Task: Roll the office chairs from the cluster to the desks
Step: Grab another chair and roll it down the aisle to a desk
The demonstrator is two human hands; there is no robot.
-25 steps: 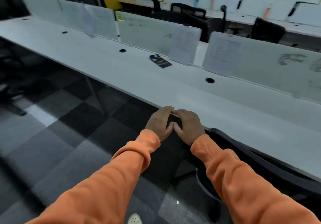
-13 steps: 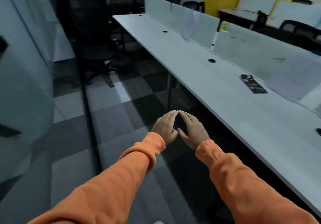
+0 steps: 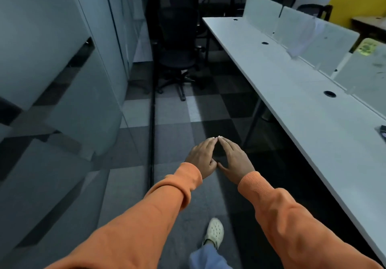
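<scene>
My left hand (image 3: 202,156) and my right hand (image 3: 234,159) stretch out in front of me over the carpet, fingers straight, fingertips touching each other in a tent shape. Neither holds anything. A black office chair (image 3: 177,45) stands far ahead at the end of the aisle, near the head of the long white desk (image 3: 302,110). More dark chairs (image 3: 313,10) show behind the desk dividers at the back right. No chair is near my hands.
A glass partition wall (image 3: 62,80) with a black post (image 3: 153,80) runs along my left. White divider panels (image 3: 317,37) line the desk's far side. The checkered carpet aisle (image 3: 177,118) runs between wall and desk. My foot in a pale shoe (image 3: 214,232) is below.
My view has swung left, away from the desk and the chair tucked under it. My hands left that chair's back and now hold nothing. The far chair has come into view.
</scene>
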